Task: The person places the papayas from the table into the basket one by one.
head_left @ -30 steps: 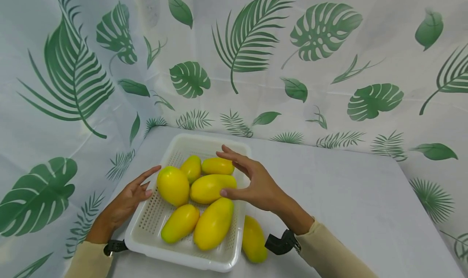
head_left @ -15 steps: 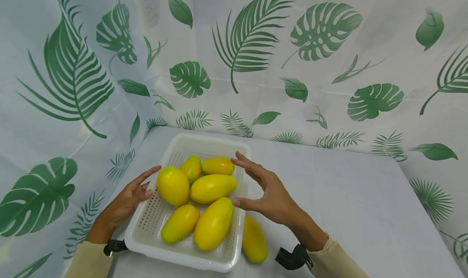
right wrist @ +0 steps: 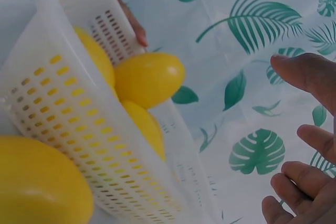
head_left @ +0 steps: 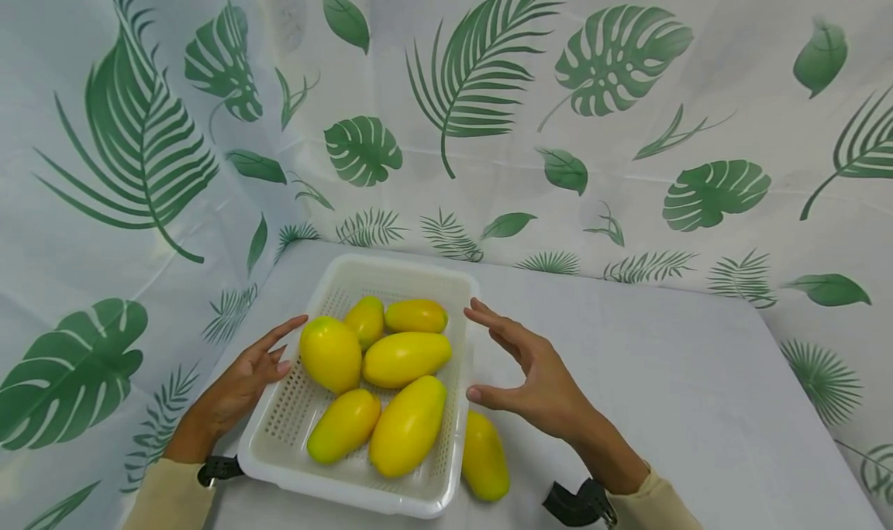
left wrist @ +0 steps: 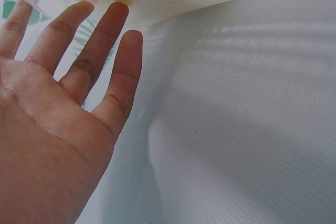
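A white perforated basket [head_left: 349,500] holds several yellow mangoes, one of them a large mango [head_left: 408,428] at its near right. My left hand [head_left: 240,383] is at the basket's left side, fingers extended. In the left wrist view the fingertips [left wrist: 121,14] are up against the basket wall or very close; contact is hard to tell. Just off the right rim is my right hand [head_left: 544,379], thumb and fingers spread with nothing between them. Outside the basket, by its right wall, another mango [head_left: 486,459] lies on the table, partly hidden by the rim. It looms large in the right wrist view [right wrist: 42,182].
White cloth covers the table [head_left: 663,383], which extends to the right of the basket. A leaf-printed curtain [head_left: 488,197] closes off the back and left sides. Each wrist wears a black strap, such as the right strap [head_left: 579,503].
My right hand has drawn back from above the mangoes, moving right and toward me past the basket's rim. The left hand, basket and fruit have stayed put.
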`<state>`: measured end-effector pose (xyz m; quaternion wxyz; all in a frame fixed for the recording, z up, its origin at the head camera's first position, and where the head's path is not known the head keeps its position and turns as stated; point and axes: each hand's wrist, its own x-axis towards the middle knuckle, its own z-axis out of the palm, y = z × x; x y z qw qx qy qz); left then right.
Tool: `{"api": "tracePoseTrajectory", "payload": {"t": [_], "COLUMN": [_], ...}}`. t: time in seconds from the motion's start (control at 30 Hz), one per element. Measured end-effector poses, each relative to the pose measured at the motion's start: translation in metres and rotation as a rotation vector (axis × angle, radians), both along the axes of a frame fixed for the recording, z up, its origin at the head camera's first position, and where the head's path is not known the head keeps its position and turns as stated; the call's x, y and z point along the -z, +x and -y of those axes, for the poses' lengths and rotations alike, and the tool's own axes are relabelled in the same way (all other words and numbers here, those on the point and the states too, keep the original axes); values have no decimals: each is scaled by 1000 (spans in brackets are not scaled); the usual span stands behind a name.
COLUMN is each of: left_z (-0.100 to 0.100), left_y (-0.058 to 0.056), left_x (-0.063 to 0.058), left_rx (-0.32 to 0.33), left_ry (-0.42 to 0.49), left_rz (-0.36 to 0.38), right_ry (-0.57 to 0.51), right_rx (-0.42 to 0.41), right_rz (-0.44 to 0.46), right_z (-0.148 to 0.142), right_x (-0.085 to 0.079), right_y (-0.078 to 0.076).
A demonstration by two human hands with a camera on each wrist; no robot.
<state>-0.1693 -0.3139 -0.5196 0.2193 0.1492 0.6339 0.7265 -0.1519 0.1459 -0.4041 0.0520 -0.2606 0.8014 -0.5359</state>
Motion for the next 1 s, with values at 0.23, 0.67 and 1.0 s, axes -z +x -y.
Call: {"api": "tracePoseTrajectory", "payload": {"t": [0.23,0.67,1.0], "left_z": [-1,0,-1], "left_y": [0,1,1], "left_x": [0,1,-1], "left_rx": [-18,-28,-18], "left_ry": [-15,-16,-6], "left_rz": [18,17,16], "right_ry": [18,40,21], "right_rx": [41,60,70], "right_rz": [-2,25,81], "right_z": [-9,-14,-18], "right_x": [6,17,28], "right_y": [6,15,20]}}
